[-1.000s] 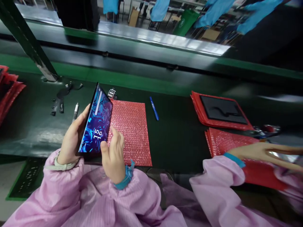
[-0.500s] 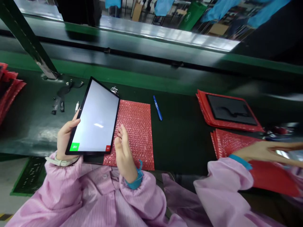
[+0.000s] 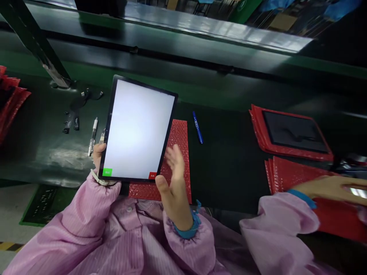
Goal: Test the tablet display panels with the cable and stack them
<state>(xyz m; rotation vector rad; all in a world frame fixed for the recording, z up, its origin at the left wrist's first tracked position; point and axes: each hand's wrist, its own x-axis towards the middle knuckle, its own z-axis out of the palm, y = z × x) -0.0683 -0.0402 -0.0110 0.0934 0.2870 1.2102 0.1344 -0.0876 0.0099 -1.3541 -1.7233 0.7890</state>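
A black-framed tablet (image 3: 137, 130) is held up off the table, its screen lit white with a green box at the lower left and a red box at the lower right. My left hand (image 3: 99, 154) grips its lower left edge, the thumb at the frame and the other fingers hidden behind. My right hand (image 3: 175, 187) is off the tablet's lower right corner, fingers apart and slightly blurred, holding nothing. Beneath the tablet lies a red bubble-wrap bag (image 3: 182, 152), partly covered.
A blue marker (image 3: 197, 128) lies to the right, a white-capped pen (image 3: 93, 136) and black cable adapters (image 3: 75, 112) to the left. Red bags with a dark tablet (image 3: 295, 131) stand at right, near a co-worker's hand (image 3: 323, 187). More red bags (image 3: 13, 101) sit at far left.
The tablet has swung right and turned more squarely to my view. Both my hands have shifted right, the right one still apart from the tablet. The pen now shows more fully.
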